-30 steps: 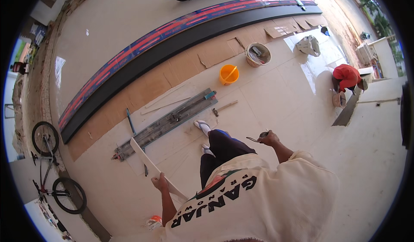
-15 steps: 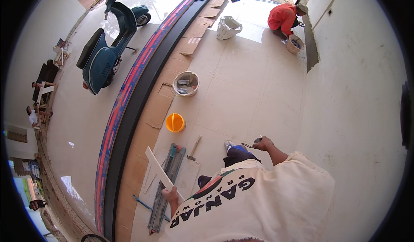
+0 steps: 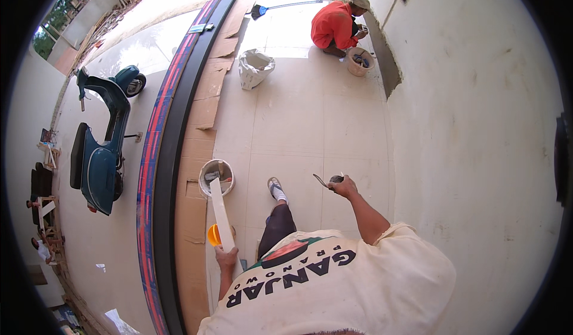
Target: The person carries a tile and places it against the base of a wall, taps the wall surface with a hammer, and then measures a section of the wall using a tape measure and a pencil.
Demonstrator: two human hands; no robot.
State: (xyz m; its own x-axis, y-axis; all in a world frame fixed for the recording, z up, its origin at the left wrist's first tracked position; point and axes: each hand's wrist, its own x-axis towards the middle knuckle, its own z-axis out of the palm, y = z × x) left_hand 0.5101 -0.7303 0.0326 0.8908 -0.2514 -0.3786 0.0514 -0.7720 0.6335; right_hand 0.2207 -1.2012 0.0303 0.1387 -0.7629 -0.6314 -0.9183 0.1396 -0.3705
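My left hand (image 3: 227, 257) grips a long, narrow white strip (image 3: 222, 217) near its lower end. The strip points forward, its far end overlapping the rim of a whitish bucket (image 3: 202, 177) with tools inside. Beneath the strip, a yellow bucket (image 3: 213, 235) is partly covered. Out over the floor to the right, my right hand (image 3: 346, 187) is closed around a small dark object (image 3: 336, 180). A thin curved piece and a short pale tip stick out there; its exact kind is unclear.
Long dark beams (image 3: 173, 156) and cardboard (image 3: 196, 147) run along the left, beyond them a blue-green scooter (image 3: 98, 162). A white sack (image 3: 255, 69) stands ahead. A person in red (image 3: 331, 26) crouches by the right wall (image 3: 459, 126), next to a bucket (image 3: 353, 68).
I have stepped forward; the whitish and yellow buckets are nearer, and the tile cutter is mostly hidden. The strip has swung to point more straight ahead. My right hand still holds the dark object.
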